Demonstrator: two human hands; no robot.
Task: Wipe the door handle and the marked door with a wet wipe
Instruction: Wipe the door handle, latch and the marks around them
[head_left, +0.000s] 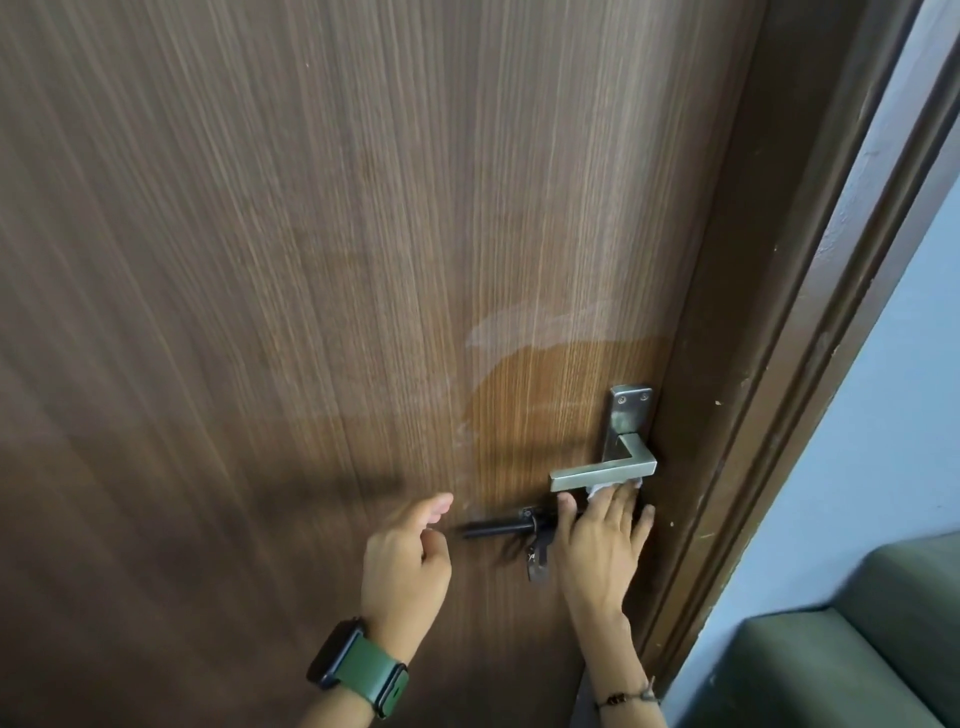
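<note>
A brown wood-grain door (311, 260) fills the view, with a wet streaky patch (545, 332) above the handle. The square metal lever handle (602, 475) sits on a steel plate (626, 421) near the door's right edge. My right hand (605, 545) lies flat against the door just under the lever, fingers spread, pressing a white wet wipe (602, 488) whose edge peeks out by the fingertips. My left hand (408, 556) hovers to the left with fingers loosely curled and holds nothing; a green-strapped watch is on its wrist.
A black sliding bolt (498, 529) runs across the door between my hands, with a small latch piece hanging below it. The dark brown door frame (753, 364) stands at the right, then a pale blue wall (904, 415) and a green cushioned seat (857, 649).
</note>
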